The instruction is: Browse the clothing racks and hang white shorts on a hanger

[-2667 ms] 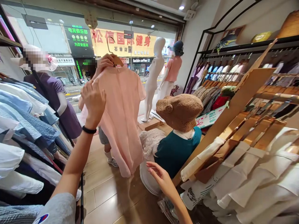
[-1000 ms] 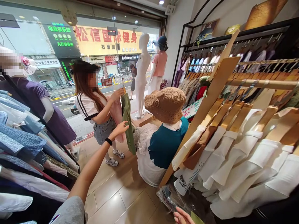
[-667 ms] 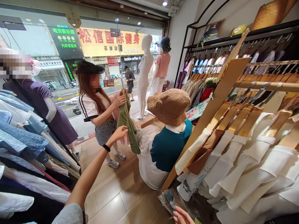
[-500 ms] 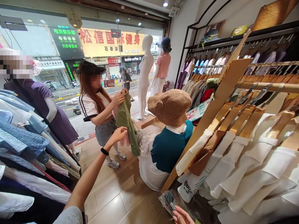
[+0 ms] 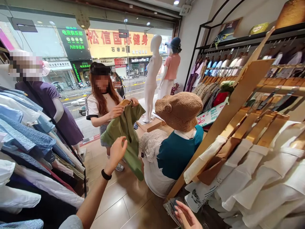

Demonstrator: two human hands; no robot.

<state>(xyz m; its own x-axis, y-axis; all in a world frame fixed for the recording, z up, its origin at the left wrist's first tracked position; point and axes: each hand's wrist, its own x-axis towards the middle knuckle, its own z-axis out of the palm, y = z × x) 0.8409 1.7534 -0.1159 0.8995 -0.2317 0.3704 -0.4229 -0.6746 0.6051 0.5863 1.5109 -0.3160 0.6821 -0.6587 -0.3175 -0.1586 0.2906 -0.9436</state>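
Olive-green short-sleeved garment [image 5: 125,140]: state its position.

It hangs from a wooden hanger [image 5: 125,102] in front of another person [image 5: 102,98]. That person has one hand [image 5: 116,112] on the front of the cloth and the other hand [image 5: 134,101] at the shoulder seam. The garment is just left of a seated mannequin [image 5: 179,156], and its hem is above the floor tiles [image 5: 119,203].

Report the left hand [image 5: 116,153].

Grip apart: palm open, fingers spread, nothing held. The hand is raised directly in front of the garment, with a black wristband [image 5: 106,174] at the wrist. Contact with the cloth cannot be confirmed from this view.

Report the right hand [image 5: 187,216].

Grip apart and empty, low at the bottom edge of the view. The fingers are just beside clear plastic packets [image 5: 171,211]; whether they touch cannot be determined.
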